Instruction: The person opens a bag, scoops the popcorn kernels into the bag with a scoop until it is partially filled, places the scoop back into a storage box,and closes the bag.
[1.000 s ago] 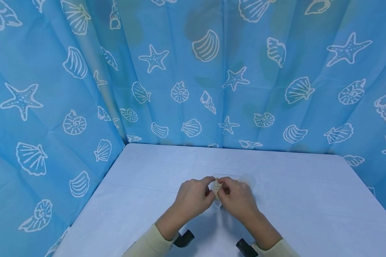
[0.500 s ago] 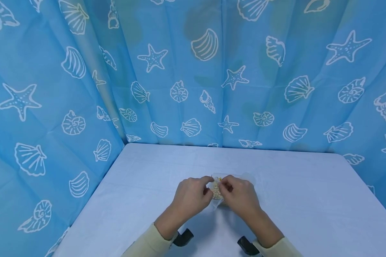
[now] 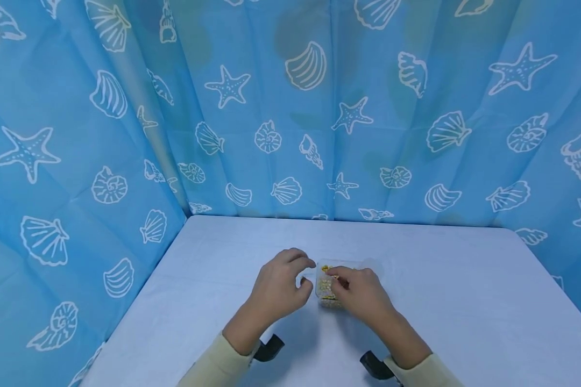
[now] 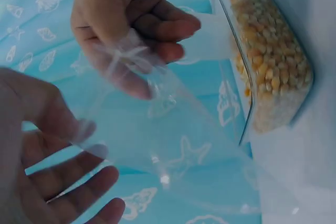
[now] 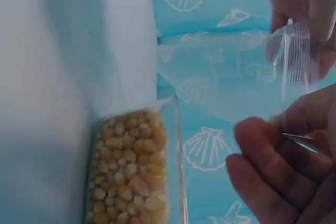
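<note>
A clear zip bag (image 4: 178, 129) hangs by its mouth between my hands in both wrist views. My right hand (image 3: 365, 295) pinches one corner of the mouth between thumb and fingers. At the other corner is my left hand (image 3: 281, 282), with a gap between thumb and index finger in the head view. In the left wrist view the film overlaps the left thumb tip. Corn kernels (image 5: 126, 171) fill a clear plastic box (image 3: 325, 303) on the table, just below the hands. My right hand covers part of the box in the head view.
A white-covered table (image 3: 465, 301) extends around the box. Behind it and along the left hangs a blue curtain (image 3: 252, 161) with white shell and starfish prints. Black devices (image 3: 268, 348) are on both wrists, beside pale sleeves.
My left hand has shifted left and away, and its thumb and index finger stand wider apart. More of the corn box shows between the hands. My right hand has barely moved.
</note>
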`<act>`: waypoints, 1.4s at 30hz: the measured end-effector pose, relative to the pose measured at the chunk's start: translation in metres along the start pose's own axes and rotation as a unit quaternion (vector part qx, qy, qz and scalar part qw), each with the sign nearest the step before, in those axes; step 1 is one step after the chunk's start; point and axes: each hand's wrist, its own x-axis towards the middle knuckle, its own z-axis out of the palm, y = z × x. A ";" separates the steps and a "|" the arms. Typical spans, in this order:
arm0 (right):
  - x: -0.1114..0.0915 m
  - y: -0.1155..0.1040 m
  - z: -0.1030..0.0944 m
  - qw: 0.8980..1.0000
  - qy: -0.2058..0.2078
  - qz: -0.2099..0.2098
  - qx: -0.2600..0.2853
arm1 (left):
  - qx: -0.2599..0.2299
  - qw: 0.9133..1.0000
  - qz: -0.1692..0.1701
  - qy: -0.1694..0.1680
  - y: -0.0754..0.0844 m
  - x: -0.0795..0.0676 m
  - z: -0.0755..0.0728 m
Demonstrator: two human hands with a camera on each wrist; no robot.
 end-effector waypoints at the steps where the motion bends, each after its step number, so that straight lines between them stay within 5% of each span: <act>1: 0.000 0.000 0.000 1.000 0.002 -0.007 0.014 | -0.015 1.000 0.005 -0.007 -0.001 0.000 0.000; 8: -0.002 0.000 -0.002 0.997 0.015 -0.018 0.072 | -0.128 0.984 -0.001 -0.128 -0.003 0.001 0.001; 13: -0.002 0.000 -0.002 0.996 0.010 -0.004 0.085 | -0.137 0.976 0.022 -0.166 -0.004 -0.001 0.005; 24: 0.000 0.000 -0.002 0.991 0.007 0.018 0.130 | -0.069 0.984 0.032 -0.161 -0.004 -0.003 0.023; 34: 0.000 -0.003 -0.003 0.989 -0.012 0.055 0.139 | -0.101 0.985 0.021 -0.141 -0.009 -0.002 0.014; 42: 0.000 0.001 -0.005 0.993 -0.005 0.039 0.112 | -0.126 0.984 0.006 -0.128 -0.019 -0.001 0.014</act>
